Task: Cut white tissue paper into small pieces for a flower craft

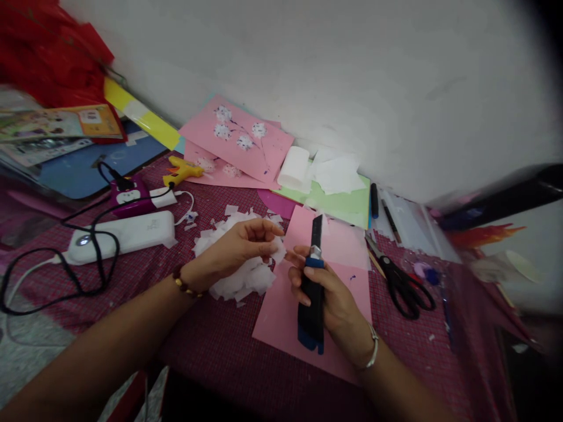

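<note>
My right hand (328,293) is wrapped round a black and blue utility knife (311,316), its dark blade pointing away from me. Beneath it lies a pink sheet of paper (281,328). Thumb and fingers of my left hand (246,243) pinch a small scrap of white paper (278,251), close to the fingertips of the right hand. A loose heap of torn white paper pieces (246,284) spreads on the table under and behind the left hand.
Black-handled scissors (407,293) lie on the right, near markers (374,200). At the back are a pink sheet with white flowers (246,140) and a white roll (294,167). A yellow glue gun (182,170), a white power strip (127,234) and looped cables occupy the left.
</note>
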### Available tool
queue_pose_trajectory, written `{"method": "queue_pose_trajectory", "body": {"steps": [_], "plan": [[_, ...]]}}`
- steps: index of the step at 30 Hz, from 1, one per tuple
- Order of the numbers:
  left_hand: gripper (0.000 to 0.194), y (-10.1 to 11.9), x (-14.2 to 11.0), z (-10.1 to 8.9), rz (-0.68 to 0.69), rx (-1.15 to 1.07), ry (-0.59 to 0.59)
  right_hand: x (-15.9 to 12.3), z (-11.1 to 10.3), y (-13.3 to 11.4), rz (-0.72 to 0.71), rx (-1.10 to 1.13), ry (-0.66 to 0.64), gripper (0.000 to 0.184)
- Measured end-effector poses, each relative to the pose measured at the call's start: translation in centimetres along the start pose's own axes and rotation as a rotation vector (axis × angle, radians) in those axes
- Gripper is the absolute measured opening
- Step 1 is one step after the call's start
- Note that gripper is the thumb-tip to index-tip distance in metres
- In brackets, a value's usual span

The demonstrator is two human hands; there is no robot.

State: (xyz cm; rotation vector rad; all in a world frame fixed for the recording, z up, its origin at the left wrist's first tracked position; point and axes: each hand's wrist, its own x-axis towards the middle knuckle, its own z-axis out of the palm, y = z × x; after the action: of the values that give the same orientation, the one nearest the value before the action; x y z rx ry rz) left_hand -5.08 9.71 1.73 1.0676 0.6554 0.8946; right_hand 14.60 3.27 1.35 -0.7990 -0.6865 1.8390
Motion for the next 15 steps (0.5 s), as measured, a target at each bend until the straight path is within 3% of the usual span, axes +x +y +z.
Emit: {"method": "queue_pose_trajectory", "body": {"steps": [6, 15], "plan": [[0.029, 0.6, -0.3, 0.6, 0.096, 0.104, 0.041, -0.1, 0.1, -0.1, -0.131, -0.084, 0.119, 0.023], [0.04, 1.2, -0.8, 1.4, 0.142, 0.262, 0.04, -0.4, -0.1, 0.2, -0.222, -0.356, 0.001, 0.028]]}}
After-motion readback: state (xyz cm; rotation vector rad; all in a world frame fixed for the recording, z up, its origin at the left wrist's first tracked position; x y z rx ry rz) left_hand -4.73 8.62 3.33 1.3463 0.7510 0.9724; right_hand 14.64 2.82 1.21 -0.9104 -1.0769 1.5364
